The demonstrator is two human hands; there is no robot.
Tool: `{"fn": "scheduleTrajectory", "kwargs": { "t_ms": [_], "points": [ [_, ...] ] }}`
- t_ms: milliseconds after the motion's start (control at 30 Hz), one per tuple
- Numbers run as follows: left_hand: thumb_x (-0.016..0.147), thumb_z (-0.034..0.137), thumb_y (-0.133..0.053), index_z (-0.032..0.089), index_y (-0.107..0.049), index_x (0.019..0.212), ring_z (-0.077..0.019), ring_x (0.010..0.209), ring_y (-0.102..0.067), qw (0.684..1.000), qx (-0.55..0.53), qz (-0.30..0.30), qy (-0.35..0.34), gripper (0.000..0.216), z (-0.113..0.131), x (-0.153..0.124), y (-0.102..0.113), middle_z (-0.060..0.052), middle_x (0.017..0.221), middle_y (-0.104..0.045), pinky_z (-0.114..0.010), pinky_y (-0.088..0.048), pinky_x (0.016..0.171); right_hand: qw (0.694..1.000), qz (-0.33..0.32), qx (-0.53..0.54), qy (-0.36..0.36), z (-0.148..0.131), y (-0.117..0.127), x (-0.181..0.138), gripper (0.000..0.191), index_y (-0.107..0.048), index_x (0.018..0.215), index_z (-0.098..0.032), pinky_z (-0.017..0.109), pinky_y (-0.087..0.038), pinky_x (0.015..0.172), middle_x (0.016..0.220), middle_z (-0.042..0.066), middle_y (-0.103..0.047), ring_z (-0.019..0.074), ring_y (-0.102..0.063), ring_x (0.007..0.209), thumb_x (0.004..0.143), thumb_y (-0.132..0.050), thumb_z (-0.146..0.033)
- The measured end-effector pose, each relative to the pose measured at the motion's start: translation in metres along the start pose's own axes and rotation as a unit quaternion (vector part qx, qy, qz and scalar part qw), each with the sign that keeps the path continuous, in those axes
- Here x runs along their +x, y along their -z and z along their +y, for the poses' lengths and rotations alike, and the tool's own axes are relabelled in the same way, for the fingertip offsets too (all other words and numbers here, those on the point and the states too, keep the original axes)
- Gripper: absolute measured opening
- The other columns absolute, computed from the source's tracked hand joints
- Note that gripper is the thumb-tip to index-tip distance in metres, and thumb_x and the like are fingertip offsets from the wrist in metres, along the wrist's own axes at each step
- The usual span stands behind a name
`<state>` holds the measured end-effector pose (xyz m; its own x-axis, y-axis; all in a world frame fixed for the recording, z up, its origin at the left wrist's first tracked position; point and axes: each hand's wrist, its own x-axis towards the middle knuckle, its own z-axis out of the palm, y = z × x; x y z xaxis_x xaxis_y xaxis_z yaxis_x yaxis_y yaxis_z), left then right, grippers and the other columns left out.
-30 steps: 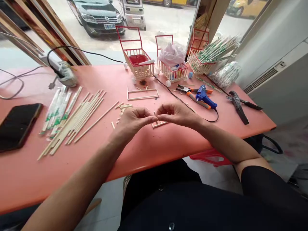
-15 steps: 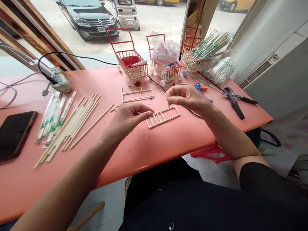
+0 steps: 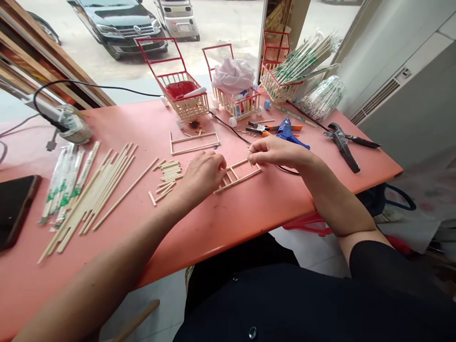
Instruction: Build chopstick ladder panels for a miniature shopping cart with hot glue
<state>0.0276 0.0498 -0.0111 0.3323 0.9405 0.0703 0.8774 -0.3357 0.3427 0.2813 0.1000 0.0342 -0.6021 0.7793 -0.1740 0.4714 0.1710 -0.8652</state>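
Observation:
A ladder-like frame of thin wooden sticks (image 3: 238,179) lies on the pink table, with several rungs between its two long rails. My left hand (image 3: 204,172) is closed at the frame's left end, its fingers curled over that corner and hiding part of it. Between the thumb and fingers of my right hand (image 3: 280,151) is a short wooden stick (image 3: 250,162), held upright at the frame's right end. Just beyond lies a second stick frame (image 3: 195,143), with fewer crosspieces. Short cut sticks (image 3: 168,175) are heaped left of my left hand.
Long chopsticks (image 3: 94,197), wrapped chopsticks (image 3: 64,183) and a phone (image 3: 16,209) lie on the left. Small stick carts (image 3: 187,102) stand at the back. A blue glue gun (image 3: 287,130), pliers (image 3: 258,127) and a black cutter (image 3: 342,145) are on the right.
My right hand has lowered the short stick to the frame's right end. My left hand has curled further over the left end. The view has shifted, uncovering the short-stick heap and the pliers.

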Motion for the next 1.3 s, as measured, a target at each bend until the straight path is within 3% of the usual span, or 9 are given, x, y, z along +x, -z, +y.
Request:
{"fn": "scheduleTrajectory", "kwargs": {
  "t_ms": [200, 333, 500, 667, 800, 1000, 1067, 1133, 1300],
  "points": [
    [0.094, 0.015, -0.058, 0.021, -0.076, 0.090, -0.0378, 0.107, -0.070, 0.999, 0.022, -0.005, 0.023, 0.019, 0.000, 0.001, 0.001, -0.016, 0.100, -0.080, -0.049, -0.054, 0.099, 0.997, 0.019, 0.068, -0.001, -0.003, -0.008, 0.002, 0.015, -0.074, 0.077, -0.014, 0.026, -0.042, 0.069, 0.075, 0.000, -0.067, 0.0122, -0.057, 0.072, 0.092, -0.076, -0.015],
    [0.093, 0.020, -0.060, 0.024, -0.076, 0.091, -0.0392, 0.109, -0.070, 0.999, 0.000, -0.006, 0.038, 0.016, -0.002, -0.002, 0.007, -0.013, 0.092, -0.080, -0.048, -0.054, 0.095, 0.992, 0.033, 0.109, 0.047, -0.001, -0.017, 0.006, 0.010, -0.072, 0.083, -0.015, 0.025, -0.045, 0.074, 0.081, 0.001, -0.069, 0.0129, -0.059, 0.079, 0.092, -0.075, -0.019],
    [0.094, 0.034, -0.065, 0.025, -0.081, 0.099, -0.0333, 0.095, -0.073, 0.993, -0.116, -0.003, 0.020, 0.019, -0.013, -0.008, 0.017, -0.010, 0.096, -0.084, -0.043, -0.053, 0.091, 0.981, 0.055, 0.083, 0.166, 0.010, -0.030, 0.016, 0.016, -0.066, 0.088, -0.018, 0.027, -0.045, 0.072, 0.080, -0.002, -0.064, 0.0124, -0.054, 0.075, 0.089, -0.079, -0.028],
    [0.087, 0.041, -0.073, 0.028, -0.084, 0.086, -0.0288, 0.089, -0.076, 0.972, -0.233, 0.003, 0.030, 0.016, -0.022, -0.019, 0.027, -0.006, 0.093, -0.087, -0.037, -0.055, 0.084, 0.962, 0.074, 0.063, 0.256, 0.013, -0.039, 0.017, 0.014, -0.064, 0.090, -0.020, 0.029, -0.050, 0.079, 0.085, -0.002, -0.063, 0.0135, -0.058, 0.079, 0.092, -0.076, -0.027],
    [0.084, 0.048, -0.080, 0.026, -0.086, 0.088, -0.0268, 0.084, -0.076, 0.949, -0.310, -0.016, 0.060, 0.023, -0.021, -0.028, 0.033, -0.006, 0.092, -0.087, -0.034, -0.055, 0.076, 0.954, 0.076, 0.085, 0.278, 0.011, -0.044, 0.017, 0.015, -0.063, 0.090, -0.020, 0.031, -0.053, 0.084, 0.086, -0.001, -0.064, 0.0136, -0.059, 0.081, 0.096, -0.075, -0.027],
    [0.087, 0.052, -0.086, 0.023, -0.090, 0.093, -0.0280, 0.091, -0.081, 0.913, -0.392, 0.026, 0.108, 0.029, -0.025, -0.040, 0.047, -0.011, 0.094, -0.089, -0.033, -0.061, 0.078, 0.941, 0.109, 0.110, 0.302, 0.013, -0.051, 0.018, 0.028, -0.061, 0.093, -0.022, 0.033, -0.056, 0.088, 0.088, 0.000, -0.063, 0.0155, -0.061, 0.084, 0.102, -0.078, -0.042],
    [0.087, 0.055, -0.089, 0.022, -0.090, 0.093, -0.0277, 0.090, -0.081, 0.891, -0.430, 0.048, 0.136, 0.034, -0.027, -0.042, 0.050, -0.013, 0.097, -0.089, -0.034, -0.064, 0.077, 0.933, 0.130, 0.116, 0.313, 0.013, -0.052, 0.018, 0.032, -0.060, 0.094, -0.023, 0.035, -0.057, 0.090, 0.088, 0.001, -0.063, 0.0163, -0.061, 0.085, 0.103, -0.079, -0.048],
    [0.088, 0.054, -0.091, 0.020, -0.089, 0.096, -0.0279, 0.095, -0.081, 0.846, -0.501, 0.073, 0.166, 0.035, -0.027, -0.041, 0.050, -0.015, 0.107, -0.088, -0.034, -0.067, 0.077, 0.928, 0.154, 0.122, 0.317, 0.012, -0.052, 0.016, 0.034, -0.060, 0.095, -0.024, 0.036, -0.058, 0.091, 0.090, 0.001, -0.063, 0.0168, -0.061, 0.086, 0.104, -0.078, -0.051],
    [0.096, 0.033, -0.083, 0.020, -0.078, 0.106, -0.0288, 0.114, -0.083, 0.680, -0.686, 0.106, 0.237, 0.017, -0.014, -0.031, 0.040, -0.015, 0.121, -0.084, -0.039, -0.073, 0.094, 0.915, 0.214, 0.131, 0.317, 0.009, -0.050, 0.013, 0.029, -0.060, 0.097, -0.025, 0.038, -0.059, 0.094, 0.093, 0.002, -0.062, 0.0182, -0.062, 0.089, 0.104, -0.077, -0.048]
  ]
}}
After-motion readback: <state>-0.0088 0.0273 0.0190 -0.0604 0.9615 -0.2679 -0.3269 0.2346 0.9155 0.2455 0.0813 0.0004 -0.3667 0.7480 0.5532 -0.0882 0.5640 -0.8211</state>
